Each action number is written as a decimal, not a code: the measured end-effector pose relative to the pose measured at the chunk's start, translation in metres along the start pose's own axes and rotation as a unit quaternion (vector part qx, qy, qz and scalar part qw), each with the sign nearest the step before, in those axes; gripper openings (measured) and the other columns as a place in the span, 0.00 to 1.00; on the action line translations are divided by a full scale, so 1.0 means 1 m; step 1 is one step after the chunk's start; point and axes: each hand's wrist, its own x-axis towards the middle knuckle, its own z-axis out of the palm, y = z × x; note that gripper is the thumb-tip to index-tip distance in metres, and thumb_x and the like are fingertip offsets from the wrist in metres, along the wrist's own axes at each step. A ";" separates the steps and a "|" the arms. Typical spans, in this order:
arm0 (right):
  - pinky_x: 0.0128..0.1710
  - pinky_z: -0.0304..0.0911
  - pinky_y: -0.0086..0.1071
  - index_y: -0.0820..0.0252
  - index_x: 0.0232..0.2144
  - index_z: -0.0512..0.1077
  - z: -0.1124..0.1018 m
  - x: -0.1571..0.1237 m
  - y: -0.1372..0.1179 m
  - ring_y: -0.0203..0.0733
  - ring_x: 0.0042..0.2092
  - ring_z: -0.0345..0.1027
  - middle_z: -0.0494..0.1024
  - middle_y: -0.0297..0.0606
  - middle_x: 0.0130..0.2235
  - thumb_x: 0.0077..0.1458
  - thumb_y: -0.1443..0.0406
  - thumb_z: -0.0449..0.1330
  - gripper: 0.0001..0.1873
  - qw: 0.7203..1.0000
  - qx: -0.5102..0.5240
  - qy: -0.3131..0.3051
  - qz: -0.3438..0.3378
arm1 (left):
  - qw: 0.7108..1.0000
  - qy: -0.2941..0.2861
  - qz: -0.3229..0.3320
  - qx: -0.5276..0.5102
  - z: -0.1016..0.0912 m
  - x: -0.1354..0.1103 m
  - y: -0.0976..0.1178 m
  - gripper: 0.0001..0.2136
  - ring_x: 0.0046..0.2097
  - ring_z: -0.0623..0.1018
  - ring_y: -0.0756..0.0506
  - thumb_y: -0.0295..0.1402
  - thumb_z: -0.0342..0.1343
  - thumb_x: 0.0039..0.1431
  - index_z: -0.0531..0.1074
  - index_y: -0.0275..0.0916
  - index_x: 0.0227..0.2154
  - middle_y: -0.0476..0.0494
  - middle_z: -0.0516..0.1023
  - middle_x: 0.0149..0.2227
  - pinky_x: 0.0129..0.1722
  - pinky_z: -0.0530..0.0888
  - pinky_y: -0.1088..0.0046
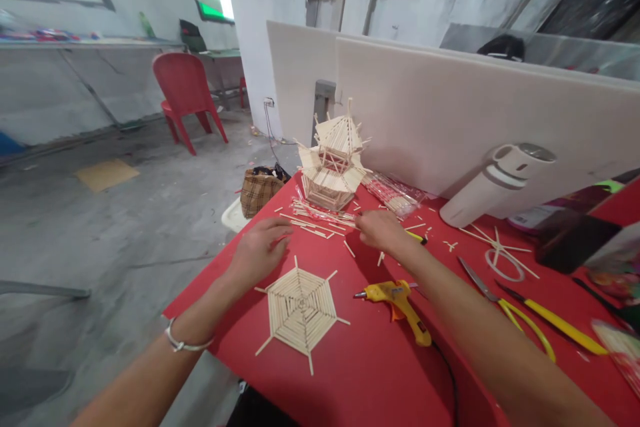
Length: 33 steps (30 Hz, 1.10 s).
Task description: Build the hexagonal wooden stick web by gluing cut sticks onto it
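- Worktop: red, smooth, rather matt.
- Hexagon: thin wooden sticks, matt, the surface is ridged.
- Tower, at the far left corner of the worktop: the same pale, matt wood.
- Glue gun: smooth yellow plastic; the nozzle looks like metal.
- Packet beside the tower: clear plastic, glossy and wrinkled.
- Scissors, towards the right edge: metal blades, plastic handles.

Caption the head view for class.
Hands over a red table with a stick hexagon, yellow glue gun and stick pagoda.
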 end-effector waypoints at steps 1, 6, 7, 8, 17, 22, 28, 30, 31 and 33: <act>0.41 0.66 0.37 0.64 0.42 0.77 -0.006 -0.010 -0.001 0.48 0.45 0.74 0.78 0.48 0.44 0.65 0.66 0.54 0.12 1.000 -0.002 0.013 -0.007 | 0.998 0.022 0.048 0.044 -0.003 0.002 0.009 0.12 0.54 0.77 0.39 0.31 0.52 0.63 0.80 0.37 0.40 0.35 0.79 0.52 0.53 0.74 0.58; 0.30 0.51 0.30 0.58 0.37 0.77 -0.032 -0.062 -0.028 0.40 0.38 0.70 0.77 0.42 0.40 0.67 0.65 0.49 0.16 0.988 0.012 0.124 -0.095 | 0.965 0.001 0.203 0.165 -0.017 -0.001 0.053 0.12 0.51 0.78 0.39 0.28 0.53 0.64 0.78 0.40 0.47 0.37 0.81 0.49 0.52 0.72 0.56; 0.28 0.49 0.30 0.58 0.36 0.77 -0.034 -0.071 -0.037 0.38 0.35 0.68 0.76 0.40 0.39 0.67 0.65 0.49 0.16 0.980 0.023 0.165 -0.113 | 0.967 -0.017 0.198 0.156 -0.019 -0.007 0.058 0.12 0.44 0.80 0.42 0.27 0.51 0.65 0.78 0.40 0.45 0.40 0.82 0.43 0.46 0.74 0.62; 0.28 0.47 0.30 0.58 0.36 0.77 -0.033 -0.081 -0.044 0.37 0.34 0.67 0.76 0.39 0.38 0.67 0.65 0.50 0.16 0.969 0.039 0.209 -0.125 | 0.973 -0.031 0.179 0.143 -0.022 -0.016 0.060 0.13 0.39 0.80 0.45 0.27 0.49 0.66 0.78 0.40 0.44 0.42 0.82 0.38 0.40 0.74 0.68; 0.37 0.62 0.33 0.54 0.43 0.76 0.070 -0.178 -0.030 0.46 0.44 0.74 0.79 0.39 0.46 0.62 0.59 0.55 0.13 0.934 0.187 0.237 0.192 | 0.970 0.064 -0.232 -0.039 -0.053 -0.131 0.047 0.13 0.31 0.79 0.47 0.41 0.55 0.59 0.80 0.41 0.39 0.46 0.84 0.33 0.30 0.74 0.74; 0.46 0.63 0.37 0.57 0.44 0.76 0.115 -0.189 -0.018 0.54 0.57 0.69 0.73 0.48 0.59 0.50 0.63 0.58 0.18 0.940 0.235 0.089 0.230 | 0.913 0.023 -0.358 -0.197 -0.034 -0.157 0.057 0.21 0.20 0.70 0.50 0.49 0.60 0.52 0.80 0.37 0.39 0.49 0.77 0.22 0.21 0.69 0.75; 0.38 0.61 0.37 0.57 0.36 0.77 0.106 -0.170 -0.024 0.55 0.44 0.74 0.81 0.48 0.42 0.48 0.61 0.58 0.14 0.907 0.311 0.091 0.270 | 0.896 0.049 -0.379 -0.226 -0.022 -0.164 0.060 0.22 0.19 0.67 0.52 0.49 0.62 0.47 0.80 0.36 0.37 0.50 0.76 0.21 0.20 0.67 0.76; 0.36 0.61 0.36 0.57 0.34 0.76 0.106 -0.169 -0.023 0.53 0.42 0.74 0.81 0.46 0.39 0.49 0.61 0.56 0.12 0.901 0.332 0.099 0.261 | 0.888 0.059 -0.390 -0.238 -0.024 -0.168 0.056 0.23 0.19 0.67 0.53 0.49 0.63 0.46 0.79 0.35 0.38 0.50 0.76 0.21 0.20 0.65 0.77; 0.35 0.61 0.35 0.58 0.35 0.75 0.107 -0.170 -0.023 0.52 0.41 0.74 0.80 0.45 0.38 0.50 0.61 0.55 0.12 0.899 0.341 0.105 0.255 | 0.882 0.063 -0.396 -0.249 -0.026 -0.170 0.055 0.23 0.19 0.66 0.53 0.49 0.63 0.45 0.79 0.35 0.38 0.50 0.75 0.21 0.19 0.64 0.77; 0.33 0.62 0.34 0.58 0.39 0.72 0.106 -0.173 -0.027 0.48 0.38 0.74 0.80 0.42 0.37 0.53 0.61 0.51 0.15 0.889 0.366 0.119 0.247 | 0.867 0.065 -0.409 -0.278 -0.027 -0.174 0.053 0.23 0.19 0.66 0.53 0.49 0.65 0.45 0.78 0.35 0.38 0.52 0.72 0.19 0.18 0.62 0.79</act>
